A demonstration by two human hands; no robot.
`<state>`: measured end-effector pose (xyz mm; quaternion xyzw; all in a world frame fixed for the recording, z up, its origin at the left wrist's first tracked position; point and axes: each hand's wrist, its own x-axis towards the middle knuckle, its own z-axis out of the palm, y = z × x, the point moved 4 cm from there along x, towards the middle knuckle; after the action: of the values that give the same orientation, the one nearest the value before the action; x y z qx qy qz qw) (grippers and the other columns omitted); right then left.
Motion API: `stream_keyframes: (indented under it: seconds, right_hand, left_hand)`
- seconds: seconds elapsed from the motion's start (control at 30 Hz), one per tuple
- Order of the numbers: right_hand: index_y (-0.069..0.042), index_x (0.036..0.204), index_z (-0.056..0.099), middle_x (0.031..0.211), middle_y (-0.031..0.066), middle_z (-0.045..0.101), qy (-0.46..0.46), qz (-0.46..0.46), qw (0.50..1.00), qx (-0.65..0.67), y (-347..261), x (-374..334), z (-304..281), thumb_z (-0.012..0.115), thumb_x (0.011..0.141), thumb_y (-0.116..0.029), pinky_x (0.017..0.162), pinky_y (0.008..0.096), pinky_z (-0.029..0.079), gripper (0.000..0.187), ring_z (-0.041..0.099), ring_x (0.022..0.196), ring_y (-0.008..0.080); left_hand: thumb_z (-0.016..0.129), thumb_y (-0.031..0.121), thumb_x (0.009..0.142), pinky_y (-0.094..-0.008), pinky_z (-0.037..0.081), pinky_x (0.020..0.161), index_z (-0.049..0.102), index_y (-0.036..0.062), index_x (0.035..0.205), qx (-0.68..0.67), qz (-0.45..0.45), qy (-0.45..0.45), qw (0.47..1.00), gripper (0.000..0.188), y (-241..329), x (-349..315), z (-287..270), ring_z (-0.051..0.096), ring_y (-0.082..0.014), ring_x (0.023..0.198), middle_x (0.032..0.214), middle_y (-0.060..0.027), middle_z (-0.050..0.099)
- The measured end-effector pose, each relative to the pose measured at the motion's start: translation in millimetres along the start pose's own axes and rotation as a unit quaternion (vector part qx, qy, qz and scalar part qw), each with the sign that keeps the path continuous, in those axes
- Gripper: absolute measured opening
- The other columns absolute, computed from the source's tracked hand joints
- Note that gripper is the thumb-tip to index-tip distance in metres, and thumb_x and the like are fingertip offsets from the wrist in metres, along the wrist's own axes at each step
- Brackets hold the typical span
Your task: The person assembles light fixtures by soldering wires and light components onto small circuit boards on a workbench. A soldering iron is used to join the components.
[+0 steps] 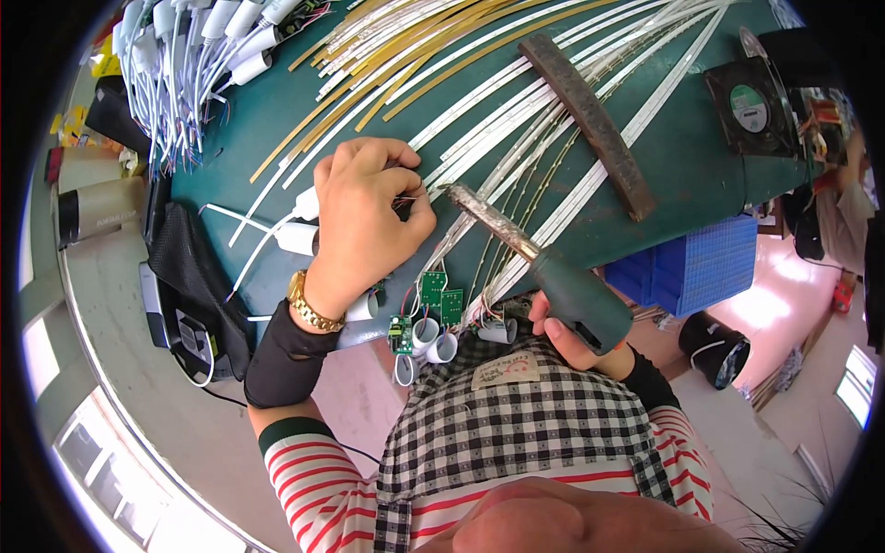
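My right hand (570,343) grips a soldering iron (581,300) by its thick dark-green handle. The iron's worn metal shaft slants up and left, and its tip lies just beside my left fingertips. My left hand (364,212) is closed in a pinch over the ends of several white LED strips (479,152); thin wires (403,200) show between its thumb and fingers. White cylindrical housings (297,238) with cables lie beside and partly under my left wrist. At the table's near edge hang small green circuit boards (432,288) with wires and white housings (442,347).
A rusty metal bar (590,124) lies across the strips. Bundled white cabled housings (198,55) fill the far left, with yellow strips (406,55) beside them. A small fan (751,106) stands at right, above a blue crate (701,263). A black mesh bag (198,276) sits left.
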<state>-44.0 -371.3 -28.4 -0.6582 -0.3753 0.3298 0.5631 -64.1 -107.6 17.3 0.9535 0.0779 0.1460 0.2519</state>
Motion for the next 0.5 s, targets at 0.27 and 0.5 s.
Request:
stream_keyframes:
  seconds: [0.27, 0.5]
  right_hand:
    - [0.006, 0.114, 0.047, 0.091, 0.0133, 0.057, 0.053, 0.043, 0.971, 0.228, -17.4, 0.0, -27.5, 0.053, 0.089, -0.013, 0.064, 0.0272, 0.047, 0.032, 0.056, 0.069, 0.0152]
    - [0.0, 0.125, 0.043, 0.093, 0.015, 0.057, 0.064, 0.026, 0.997, 0.03, -26.2, 3.9, -22.9, 0.056, 0.09, -0.019, 0.067, 0.0291, 0.048, 0.042, 0.056, 0.071, 0.0157]
  left_hand:
    - [0.069, 0.005, 0.063, -0.0377, 0.036, 0.086, 0.066, 0.0055, 0.066, 0.002, -0.003, 0.003, 1.0, 0.004, -0.7, -4.3, -1.0, 0.055, -0.0224, 0.094, 0.093, -0.0004, 0.063]
    - [0.069, 0.006, 0.063, -0.0386, 0.035, 0.087, 0.067, 0.0057, 0.066, 0.001, 0.007, 0.008, 1.0, 0.004, 0.9, -2.8, -1.8, 0.055, -0.0226, 0.095, 0.093, -0.0007, 0.063]
